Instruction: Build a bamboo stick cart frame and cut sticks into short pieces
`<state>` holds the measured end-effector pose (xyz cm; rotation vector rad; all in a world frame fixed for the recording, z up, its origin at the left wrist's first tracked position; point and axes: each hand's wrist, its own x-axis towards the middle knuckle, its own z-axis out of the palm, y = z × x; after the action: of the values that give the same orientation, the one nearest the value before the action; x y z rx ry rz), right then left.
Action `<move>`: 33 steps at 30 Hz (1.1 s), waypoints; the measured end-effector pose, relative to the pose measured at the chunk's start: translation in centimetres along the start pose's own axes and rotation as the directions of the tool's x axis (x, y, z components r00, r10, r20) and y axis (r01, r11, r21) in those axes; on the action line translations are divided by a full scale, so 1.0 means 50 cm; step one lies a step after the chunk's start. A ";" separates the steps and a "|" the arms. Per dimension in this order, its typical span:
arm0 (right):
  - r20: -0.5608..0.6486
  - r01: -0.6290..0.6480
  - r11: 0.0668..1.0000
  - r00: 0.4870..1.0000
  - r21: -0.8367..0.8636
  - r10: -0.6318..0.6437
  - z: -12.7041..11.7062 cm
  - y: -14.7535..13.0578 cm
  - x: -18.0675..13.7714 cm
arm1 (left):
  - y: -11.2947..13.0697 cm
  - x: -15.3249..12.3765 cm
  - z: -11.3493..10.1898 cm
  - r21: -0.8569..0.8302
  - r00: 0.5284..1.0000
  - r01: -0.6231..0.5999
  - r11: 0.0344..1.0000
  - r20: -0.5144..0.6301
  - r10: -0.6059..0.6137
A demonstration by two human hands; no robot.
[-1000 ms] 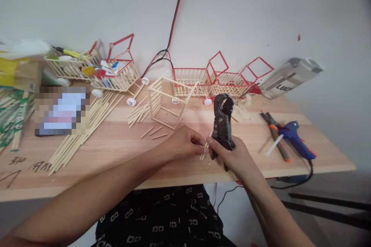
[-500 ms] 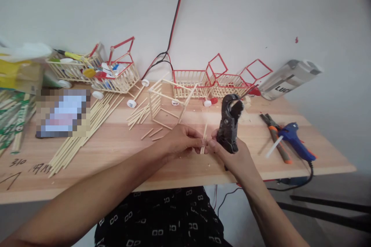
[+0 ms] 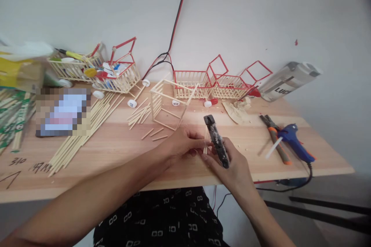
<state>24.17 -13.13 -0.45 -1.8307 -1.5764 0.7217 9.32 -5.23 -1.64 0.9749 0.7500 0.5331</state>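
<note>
My left hand [image 3: 181,143] pinches a few short bamboo sticks [image 3: 205,142] upright over the front of the wooden table [image 3: 121,150]. My right hand [image 3: 232,162] grips black cutting pliers [image 3: 216,139], tilted up and to the left, jaws close beside the sticks. Just behind my hands stands an open box frame of bamboo sticks [image 3: 166,102], with loose cut pieces [image 3: 153,133] lying in front of it.
Long bamboo sticks [image 3: 84,131] lie at left beside a blurred card [image 3: 63,112]. Stick baskets with red frames [image 3: 220,79] and another holding bottle caps [image 3: 98,71] line the wall. A blue glue gun [image 3: 295,142] and orange-handled pliers [image 3: 275,135] lie at right, near a silver canister [image 3: 290,79].
The pliers in my right hand have tipped from upright to slanting left and come down closer to the sticks. My left hand has stayed in place, pinching the sticks.
</note>
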 end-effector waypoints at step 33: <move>0.465 0.059 0.997 0.885 -0.045 -0.031 -0.158 0.037 -0.004 | -0.003 0.002 -0.005 0.010 0.977 -0.023 1.000 0.214 0.020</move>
<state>31.21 -14.28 3.46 -1.7357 -1.9481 1.1713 9.22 -5.08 -1.91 1.0350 0.5508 0.4344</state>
